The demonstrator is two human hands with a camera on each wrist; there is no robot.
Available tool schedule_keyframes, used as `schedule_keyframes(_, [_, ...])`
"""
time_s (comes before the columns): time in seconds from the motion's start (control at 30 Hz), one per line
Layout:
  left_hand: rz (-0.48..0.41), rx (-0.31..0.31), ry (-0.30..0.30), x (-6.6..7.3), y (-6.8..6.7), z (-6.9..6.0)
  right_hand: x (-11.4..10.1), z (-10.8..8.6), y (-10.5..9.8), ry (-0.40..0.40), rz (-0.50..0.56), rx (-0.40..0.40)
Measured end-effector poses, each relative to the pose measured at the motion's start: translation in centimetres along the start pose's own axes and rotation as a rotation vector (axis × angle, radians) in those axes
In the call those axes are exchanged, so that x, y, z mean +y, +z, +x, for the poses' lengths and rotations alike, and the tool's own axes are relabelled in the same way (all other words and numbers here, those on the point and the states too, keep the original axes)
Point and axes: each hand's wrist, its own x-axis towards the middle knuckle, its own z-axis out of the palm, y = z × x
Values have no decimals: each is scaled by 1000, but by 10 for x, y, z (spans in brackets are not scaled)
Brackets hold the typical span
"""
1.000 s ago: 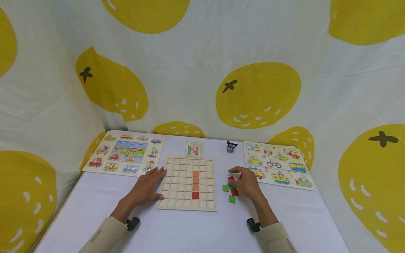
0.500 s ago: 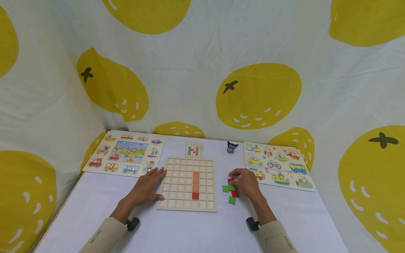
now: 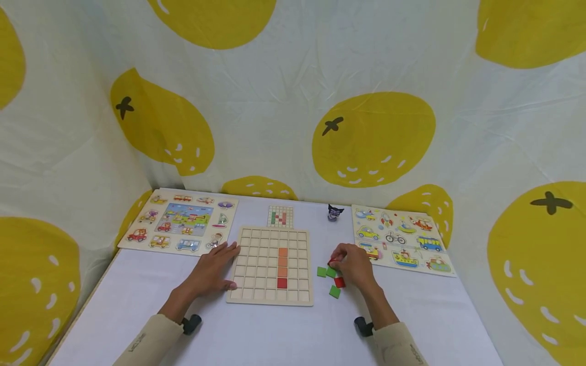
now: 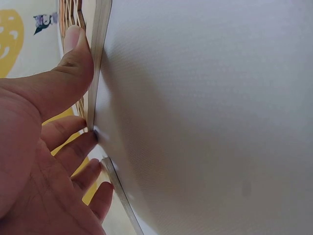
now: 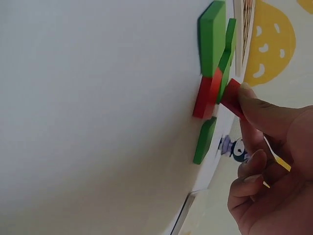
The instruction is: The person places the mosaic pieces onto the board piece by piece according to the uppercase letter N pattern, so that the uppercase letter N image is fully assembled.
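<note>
A square wooden grid board (image 3: 265,244) lies in the middle of the table, with a column of orange squares (image 3: 282,262) above one red square (image 3: 282,283). My left hand (image 3: 212,269) rests at the board's left side, thumb on its surface. In the left wrist view the fingers (image 4: 78,152) are loosely extended and touch the board's edge (image 4: 95,63). My right hand (image 3: 354,264) pinches a red square tile (image 5: 232,95) between thumb and fingers, tilted off the table. Below it lie several green tiles (image 3: 335,292) and another red tile (image 3: 339,282).
A small pattern card (image 3: 281,216) lies behind the board, and a dark-eared little figure (image 3: 334,212) stands to its right. Vehicle picture puzzles lie at the left (image 3: 151,223) and right (image 3: 389,249). A lemon-print curtain (image 3: 274,127) closes off the back.
My right hand has taken hold of a red tile and lifted it. Two green tiles beside it have shifted slightly left. My left hand stays where it was on the board.
</note>
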Motion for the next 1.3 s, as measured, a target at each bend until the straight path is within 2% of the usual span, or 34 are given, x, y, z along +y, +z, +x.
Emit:
schedule_keyframes(0.2, [11,-8,2,0,-1,0,-11,-10,6,-31,87,25])
schedule_keyframes(0.5, [3,-4,10,2,-2,-1,-37,-24,30,-108,113,19])
schedule_keyframes(0.83, [17,-7,10,1,-3,-1,-68,-35,61,-137,185,-76])
schedule_keyframes(0.97, [12,-9,6,1,-4,-1,-78,-33,70,-140,172,-101])
schedule_keyframes(1.3, [2,-11,-2,0,0,0,-90,-26,83,-151,88,-93])
